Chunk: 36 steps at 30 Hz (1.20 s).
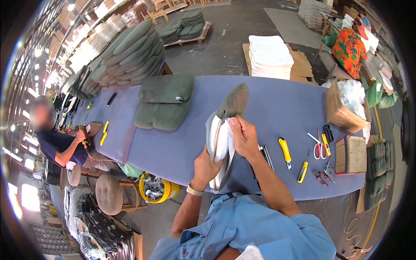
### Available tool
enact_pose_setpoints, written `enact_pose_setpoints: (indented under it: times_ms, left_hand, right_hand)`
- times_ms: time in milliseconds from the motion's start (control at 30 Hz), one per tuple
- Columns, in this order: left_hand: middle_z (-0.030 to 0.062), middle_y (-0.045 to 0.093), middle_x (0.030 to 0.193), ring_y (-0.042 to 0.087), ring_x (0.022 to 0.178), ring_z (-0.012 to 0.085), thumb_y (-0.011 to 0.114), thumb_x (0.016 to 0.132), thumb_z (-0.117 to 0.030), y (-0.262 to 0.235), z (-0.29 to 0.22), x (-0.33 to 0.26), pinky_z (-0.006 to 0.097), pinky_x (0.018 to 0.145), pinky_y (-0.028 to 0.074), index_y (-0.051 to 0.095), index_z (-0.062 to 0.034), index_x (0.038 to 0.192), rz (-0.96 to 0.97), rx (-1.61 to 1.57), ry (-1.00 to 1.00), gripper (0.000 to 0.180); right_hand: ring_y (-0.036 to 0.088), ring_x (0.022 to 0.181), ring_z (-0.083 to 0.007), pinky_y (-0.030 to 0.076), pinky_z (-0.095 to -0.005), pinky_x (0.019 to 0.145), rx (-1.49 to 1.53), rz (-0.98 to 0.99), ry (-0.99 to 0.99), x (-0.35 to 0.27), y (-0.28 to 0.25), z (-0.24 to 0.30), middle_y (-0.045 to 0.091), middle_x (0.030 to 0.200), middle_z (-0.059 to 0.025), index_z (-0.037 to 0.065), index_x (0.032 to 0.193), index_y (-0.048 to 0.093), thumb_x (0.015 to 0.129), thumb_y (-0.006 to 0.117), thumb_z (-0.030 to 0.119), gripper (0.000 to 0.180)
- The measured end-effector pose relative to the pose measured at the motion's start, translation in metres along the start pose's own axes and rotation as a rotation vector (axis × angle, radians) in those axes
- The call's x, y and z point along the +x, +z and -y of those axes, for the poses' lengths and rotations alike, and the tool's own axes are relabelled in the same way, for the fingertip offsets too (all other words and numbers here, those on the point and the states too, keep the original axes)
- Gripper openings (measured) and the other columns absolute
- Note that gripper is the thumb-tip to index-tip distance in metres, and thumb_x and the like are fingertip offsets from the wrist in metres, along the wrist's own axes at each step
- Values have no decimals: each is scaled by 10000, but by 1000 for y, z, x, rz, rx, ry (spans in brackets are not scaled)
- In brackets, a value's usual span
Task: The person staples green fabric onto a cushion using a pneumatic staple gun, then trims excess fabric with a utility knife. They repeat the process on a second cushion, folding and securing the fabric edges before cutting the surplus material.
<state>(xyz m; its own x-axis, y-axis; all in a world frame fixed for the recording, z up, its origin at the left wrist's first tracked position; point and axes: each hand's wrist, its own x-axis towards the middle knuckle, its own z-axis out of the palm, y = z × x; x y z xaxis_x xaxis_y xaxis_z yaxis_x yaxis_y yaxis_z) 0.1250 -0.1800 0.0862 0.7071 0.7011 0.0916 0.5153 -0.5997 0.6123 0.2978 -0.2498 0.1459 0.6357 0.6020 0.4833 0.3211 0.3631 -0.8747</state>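
Observation:
A grey-green cushion (234, 100) stands on edge between my hands, its cover gaping along one side so that white padding (221, 141) shows. My left hand (205, 169) is closed around the lower part of the cushion. Higher up, my right hand (243, 136) pinches the edge of the cover, thumb on top. Left of my hands, two similar green cushions (164, 103) lie on the blue-covered table (277, 104). A dark tool (265, 157), partly hidden by my right forearm, rests beside me.
Rightward lie a yellow utility knife (284, 151), screwdriver (303, 171), scissors (320, 149) and pliers (320, 177). A carton of white stuffing (342, 106) stands at the right end. Stacked cushions (130, 52) and a co-worker (60, 143) are left. A yellow bucket (171, 189) sits below the table edge.

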Motion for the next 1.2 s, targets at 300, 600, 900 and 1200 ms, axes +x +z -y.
enact_pose_setpoints:
  times_ms: [300, 600, 900, 1200]
  left_hand:
    - [205, 757, 977, 730, 812, 413, 763, 758, -270, -55, -21, -39, 512, 721, 590, 390, -159, 1602, 306, 334, 58, 929]
    - [171, 753, 1057, 740, 896, 374, 843, 706, -311, 4, 19, -70, 489, 788, 580, 355, -154, 1612, 419, 336, 57, 1041]
    - [169, 740, 1109, 740, 904, 366, 854, 710, -332, 4, 13, -63, 465, 792, 580, 338, -120, 1615, 446, 349, 50, 1063]
    - [159, 737, 1104, 740, 893, 343, 866, 700, -328, 6, 12, -66, 433, 783, 581, 351, -92, 1608, 410, 345, 54, 1070]
  right_hand:
    - [383, 652, -139, 391, -354, 605, -162, 98, 310, -66, -45, -63, 388, 671, -88, 9, 805, 459, 1113, 518, 331, 449]
    - [600, 684, -314, 475, -428, 647, -380, 154, 555, -135, -63, -82, 613, 774, -181, 20, 1035, 608, 1047, 602, 272, 253]
    - [669, 740, -254, 561, -375, 690, -442, 39, 308, -117, -63, -54, 669, 1044, -114, 63, 1157, 669, 897, 753, 105, 277]
    - [676, 796, -284, 555, -372, 702, -485, 27, 203, -109, -54, -73, 661, 961, -94, 38, 1004, 704, 892, 758, 77, 131]
